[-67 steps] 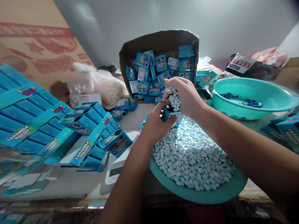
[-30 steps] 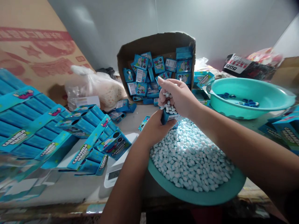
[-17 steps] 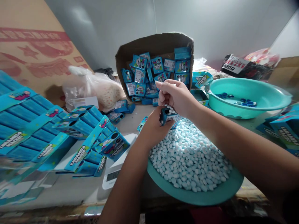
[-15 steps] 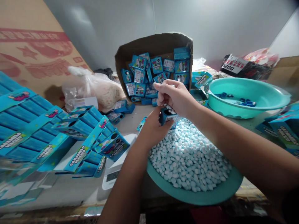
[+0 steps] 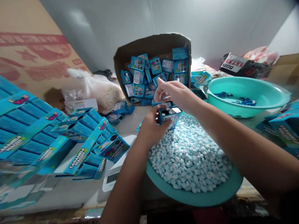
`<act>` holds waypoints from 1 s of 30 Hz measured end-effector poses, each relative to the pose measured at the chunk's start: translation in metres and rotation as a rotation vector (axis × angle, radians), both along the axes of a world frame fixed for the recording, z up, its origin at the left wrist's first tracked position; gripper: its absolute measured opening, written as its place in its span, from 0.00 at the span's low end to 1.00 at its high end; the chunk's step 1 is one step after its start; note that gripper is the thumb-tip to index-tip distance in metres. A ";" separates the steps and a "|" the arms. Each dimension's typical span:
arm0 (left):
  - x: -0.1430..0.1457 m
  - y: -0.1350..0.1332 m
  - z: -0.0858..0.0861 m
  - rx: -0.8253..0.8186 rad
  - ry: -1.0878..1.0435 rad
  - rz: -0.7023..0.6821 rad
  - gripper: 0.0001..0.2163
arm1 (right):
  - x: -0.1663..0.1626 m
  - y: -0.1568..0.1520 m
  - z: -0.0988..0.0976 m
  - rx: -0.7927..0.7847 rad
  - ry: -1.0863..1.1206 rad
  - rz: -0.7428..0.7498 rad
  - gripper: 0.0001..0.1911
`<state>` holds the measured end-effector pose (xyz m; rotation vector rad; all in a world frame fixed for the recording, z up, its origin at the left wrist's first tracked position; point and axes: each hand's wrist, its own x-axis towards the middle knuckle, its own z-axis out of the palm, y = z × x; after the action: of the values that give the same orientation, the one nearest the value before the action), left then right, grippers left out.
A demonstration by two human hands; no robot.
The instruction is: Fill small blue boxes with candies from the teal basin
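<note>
My left hand [image 5: 153, 126] is wrapped round a small blue candy box [image 5: 172, 117], whose top side faces up with a dark round hole in it. A few white candies lie on that top, around the hole. Just above the box, my right hand [image 5: 173, 92] has its fingers curled in, and a pale piece that looks like a candy shows between them. Below both hands, a heap of white and pale blue candies [image 5: 193, 155] fills a teal basin [image 5: 193, 199].
Behind, a cardboard carton [image 5: 154, 43] holds several blue boxes. A turquoise tub [image 5: 247, 85] with blue caps stands right. At left are display trays of boxes [image 5: 77, 158], a white scale [image 5: 108, 185] and a plastic bag of candies [image 5: 98, 88].
My right hand has lifted slightly off the box, and the cluster of candies under its fingers has mostly gone. The box's top and hole show more. My left hand keeps its grip.
</note>
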<state>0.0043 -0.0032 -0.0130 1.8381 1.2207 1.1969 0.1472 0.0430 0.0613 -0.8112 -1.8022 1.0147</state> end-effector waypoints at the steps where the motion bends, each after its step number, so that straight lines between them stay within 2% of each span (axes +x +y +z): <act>1: -0.001 0.001 -0.001 -0.005 -0.017 0.015 0.22 | 0.004 -0.001 0.004 0.055 -0.179 -0.070 0.24; 3: -0.002 0.003 -0.004 -0.021 -0.050 0.034 0.20 | 0.013 -0.005 0.012 0.145 -0.530 -0.184 0.21; 5: -0.002 0.004 -0.007 -0.040 -0.068 0.029 0.19 | 0.018 -0.009 0.018 0.191 -0.769 -0.223 0.18; 8: 0.001 0.006 -0.006 -0.037 -0.011 0.023 0.16 | 0.020 -0.015 0.018 0.217 -0.912 -0.253 0.16; 10: 0.001 0.004 -0.001 -0.023 -0.006 0.043 0.19 | 0.019 -0.016 0.015 0.228 -0.977 -0.306 0.14; 12: -0.003 -0.006 0.005 0.007 -0.091 0.109 0.24 | 0.016 -0.016 0.012 0.245 -0.995 -0.337 0.11; 14: -0.012 -0.031 0.009 0.052 -0.170 0.230 0.22 | 0.015 -0.015 0.010 0.253 -0.972 -0.331 0.10; 16: -0.020 -0.071 0.007 0.104 -0.164 0.394 0.12 | 0.015 -0.013 0.009 0.257 -0.948 -0.302 0.10; 17: -0.023 -0.095 0.003 0.130 -0.135 0.477 0.08 | 0.017 -0.012 0.009 0.254 -0.935 -0.292 0.10; 20: -0.020 -0.164 -0.022 0.190 -0.117 0.768 0.07 | 0.024 -0.009 0.007 0.239 -0.882 -0.259 0.09; 22: -0.011 -0.194 -0.043 -0.028 0.082 0.661 0.02 | 0.030 -0.007 0.005 0.226 -0.856 -0.241 0.09; 25: 0.008 -0.209 -0.066 -0.297 0.438 0.460 0.09 | 0.037 -0.009 0.004 0.192 -0.832 -0.221 0.10; 28: 0.021 -0.201 -0.071 -0.362 0.581 0.342 0.15 | 0.040 -0.014 0.008 0.123 -0.764 -0.240 0.09; 30: 0.022 -0.191 -0.070 -0.381 0.602 0.259 0.14 | 0.041 -0.015 0.010 0.089 -0.733 -0.281 0.07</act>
<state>0.0258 -0.1945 -0.0835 1.8310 1.9115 0.4688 0.1880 0.0279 0.0714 -1.4606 -2.2190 0.4665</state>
